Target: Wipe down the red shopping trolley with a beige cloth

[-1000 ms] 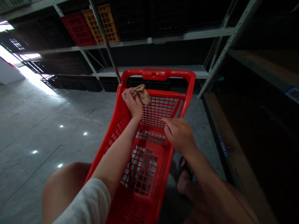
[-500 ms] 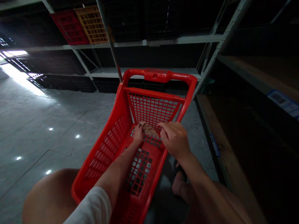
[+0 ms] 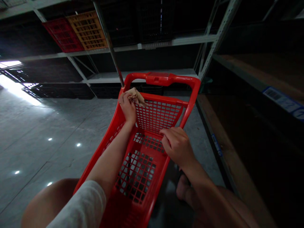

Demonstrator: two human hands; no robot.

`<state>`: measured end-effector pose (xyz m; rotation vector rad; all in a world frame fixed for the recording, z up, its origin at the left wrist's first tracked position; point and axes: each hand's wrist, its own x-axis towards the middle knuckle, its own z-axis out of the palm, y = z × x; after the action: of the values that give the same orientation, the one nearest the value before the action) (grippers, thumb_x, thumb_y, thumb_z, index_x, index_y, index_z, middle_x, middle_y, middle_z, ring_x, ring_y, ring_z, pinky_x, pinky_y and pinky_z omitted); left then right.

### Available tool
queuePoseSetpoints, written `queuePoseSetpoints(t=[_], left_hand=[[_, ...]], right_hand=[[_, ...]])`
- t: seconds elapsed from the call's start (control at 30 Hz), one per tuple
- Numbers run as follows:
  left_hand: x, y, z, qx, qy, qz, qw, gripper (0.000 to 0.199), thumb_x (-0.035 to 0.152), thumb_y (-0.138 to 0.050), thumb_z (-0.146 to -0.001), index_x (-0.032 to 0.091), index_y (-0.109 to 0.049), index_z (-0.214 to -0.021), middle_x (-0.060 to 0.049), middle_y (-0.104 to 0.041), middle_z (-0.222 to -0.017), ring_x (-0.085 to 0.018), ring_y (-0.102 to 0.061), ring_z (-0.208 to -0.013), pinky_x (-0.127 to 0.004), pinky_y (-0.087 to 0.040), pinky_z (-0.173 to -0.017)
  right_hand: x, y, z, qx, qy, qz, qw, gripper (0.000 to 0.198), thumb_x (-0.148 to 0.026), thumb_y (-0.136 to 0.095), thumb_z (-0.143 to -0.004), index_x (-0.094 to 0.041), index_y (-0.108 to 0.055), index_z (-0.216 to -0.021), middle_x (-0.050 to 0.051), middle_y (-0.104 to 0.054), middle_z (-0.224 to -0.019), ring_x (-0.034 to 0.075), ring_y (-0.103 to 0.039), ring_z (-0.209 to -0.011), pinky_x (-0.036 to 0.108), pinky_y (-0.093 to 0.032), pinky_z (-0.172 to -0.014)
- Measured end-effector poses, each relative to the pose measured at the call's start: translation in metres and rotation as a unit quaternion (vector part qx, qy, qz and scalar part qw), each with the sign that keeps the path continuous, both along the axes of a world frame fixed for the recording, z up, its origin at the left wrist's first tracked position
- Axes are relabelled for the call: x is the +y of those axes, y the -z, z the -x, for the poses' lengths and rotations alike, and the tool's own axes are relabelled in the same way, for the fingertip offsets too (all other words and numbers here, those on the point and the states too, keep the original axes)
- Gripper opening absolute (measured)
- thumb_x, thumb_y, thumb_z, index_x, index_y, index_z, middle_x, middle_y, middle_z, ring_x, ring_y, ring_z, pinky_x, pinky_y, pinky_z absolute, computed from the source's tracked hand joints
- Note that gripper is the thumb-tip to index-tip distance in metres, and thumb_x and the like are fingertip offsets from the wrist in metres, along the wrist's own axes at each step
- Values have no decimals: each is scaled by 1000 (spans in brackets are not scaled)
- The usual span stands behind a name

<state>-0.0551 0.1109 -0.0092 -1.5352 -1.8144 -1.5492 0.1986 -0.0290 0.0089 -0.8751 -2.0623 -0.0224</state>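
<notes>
A red plastic shopping cart [image 3: 156,155] with grid walls stands in front of me, its handle at the far end. My left hand [image 3: 128,106] is closed on a crumpled beige cloth [image 3: 136,96], at the upper left corner of the cart's back panel; whether it is fabric or paper is hard to tell. On the cart's right rim rests my right hand [image 3: 177,142], fingers wrapped over the edge. A metal pole [image 3: 109,42] rises from the cart's left side near the handle.
White metal shelving [image 3: 133,47] runs behind the cart, with a red crate [image 3: 63,34], a yellow crate [image 3: 87,30] and dark crates. A wooden-edged rack [image 3: 235,164] with blue labels [image 3: 283,99] stands close on the right. Grey floor [image 3: 64,126] spreads on the left.
My left hand has lifted the cloth from the cart's inside bottom up to the top left of the back panel. My right hand has stayed on the rim.
</notes>
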Motion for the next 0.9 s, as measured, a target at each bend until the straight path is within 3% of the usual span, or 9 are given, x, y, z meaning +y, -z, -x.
queuePoseSetpoints(t=[0.1, 0.23, 0.3, 0.37, 0.47, 0.63, 0.7, 0.77, 0.9], left_hand=[[-14, 48, -1, 60, 3, 123, 991, 42, 3, -45, -91, 18, -61, -126, -14, -58, -141, -27, -52, -133, -42, -42, -119], [-49, 114, -9, 122, 22, 349, 929, 40, 2, -44, -92, 18, -65, -122, -14, -58, -144, -28, -56, -126, -41, -49, -109], [-61, 134, -15, 129, 42, 406, 904, 36, -1, -48, -88, 18, -69, -112, -14, -64, -134, -26, -62, -114, -37, -53, -99], [-64, 138, -20, 133, 57, 411, 900, 30, 1, -53, -87, 17, -70, -105, -13, -68, -122, -26, -63, -107, -36, -54, -95], [-53, 114, -24, 144, 62, 371, 915, 25, 9, -55, -92, 18, -69, -110, -13, -66, -122, -26, -59, -115, -37, -51, -101], [-24, 21, -25, 162, 50, 138, 976, 23, 16, -50, -99, 19, -66, -115, -13, -63, -124, -26, -58, -117, -39, -51, -103], [-16, -17, -19, 197, 46, 86, 976, 23, 16, -48, -101, 20, -65, -115, -12, -62, -131, -26, -57, -122, -40, -51, -105], [-12, -47, -8, 231, 37, 69, 970, 20, 18, -49, -101, 21, -65, -114, -11, -58, -142, -26, -56, -128, -40, -51, -106], [-15, -77, 21, 362, 24, 141, 921, 20, 19, -49, -102, 20, -65, -113, -13, -61, -140, -28, -59, -127, -41, -53, -104]], right_hand=[[2, 1, -2, 2, -17, 1, 1000, 24, -7, -50, -94, -17, -71, -91, 3, -71, -75, 19, -63, -74, 34, -45, -79], [5, 4, -4, -4, -18, -1, 1000, 23, -7, -51, -93, -17, -70, -86, 2, -71, -75, 19, -63, -75, 35, -43, -79], [4, 4, -4, -15, -13, 5, 1000, 23, -8, -52, -93, -18, -70, -82, 3, -70, -74, 19, -63, -75, 36, -42, -78], [3, 3, -5, -28, -11, 4, 1000, 23, -8, -52, -93, -18, -69, -81, 2, -71, -73, 19, -63, -74, 36, -41, -77], [4, -1, -11, -46, -24, -20, 998, 24, -9, -51, -92, -19, -70, -81, 2, -72, -72, 19, -61, -72, 37, -41, -74], [20, -8, -30, -50, -6, -72, 996, 21, -15, -54, -93, -19, -74, -88, 6, -78, -91, 25, -64, -100, 39, -46, -94], [28, -8, -34, -47, 7, -63, 997, 21, -19, -55, -95, -19, -76, -94, 6, -80, -100, 27, -63, -111, 42, -45, -104], [34, -6, -35, -64, 5, -53, 997, 21, -22, -56, -96, -19, -76, -89, 5, -80, -95, 26, -63, -106, 44, -43, -109], [35, -5, -34, -103, 2, -35, 994, 30, -25, -56, -98, -20, -75, -75, 2, -74, -74, 22, -60, -85, 45, -41, -114]])
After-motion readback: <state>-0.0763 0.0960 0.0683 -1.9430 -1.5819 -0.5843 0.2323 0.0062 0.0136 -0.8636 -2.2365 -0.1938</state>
